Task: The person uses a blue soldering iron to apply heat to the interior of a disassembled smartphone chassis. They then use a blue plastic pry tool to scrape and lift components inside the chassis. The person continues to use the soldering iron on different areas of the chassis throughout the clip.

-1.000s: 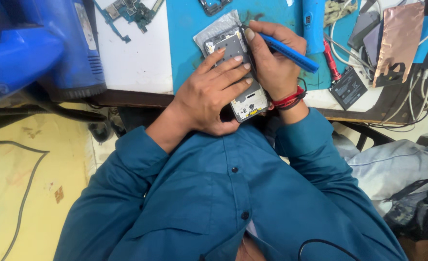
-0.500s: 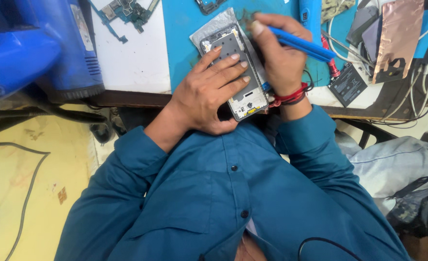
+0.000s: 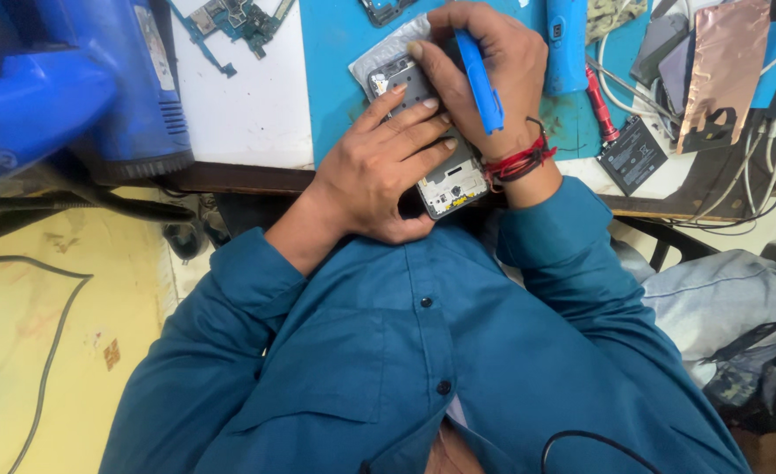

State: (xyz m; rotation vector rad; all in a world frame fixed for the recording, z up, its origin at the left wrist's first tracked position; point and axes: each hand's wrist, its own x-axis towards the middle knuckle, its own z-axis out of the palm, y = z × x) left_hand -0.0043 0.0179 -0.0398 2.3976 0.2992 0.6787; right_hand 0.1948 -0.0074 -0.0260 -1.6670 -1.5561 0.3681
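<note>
An opened grey phone frame lies tilted across the near edge of the blue work mat, its lower end over the table edge. My left hand rests flat on its middle, fingers spread, pinning it down. My right hand grips a blue pen-shaped tool like a pencil, its tip down at the upper end of the phone. A red thread band circles my right wrist. The phone's middle is hidden under my fingers.
A blue machine body fills the left side. A loose circuit board lies on the white tabletop. To the right are a blue handheld device, a red-handled tool, a black battery, a copper-coloured sheet and cables.
My right hand has turned the blue tool from lying nearly flat to standing steeply, with its tip at the phone's upper end. My left hand stays on the phone.
</note>
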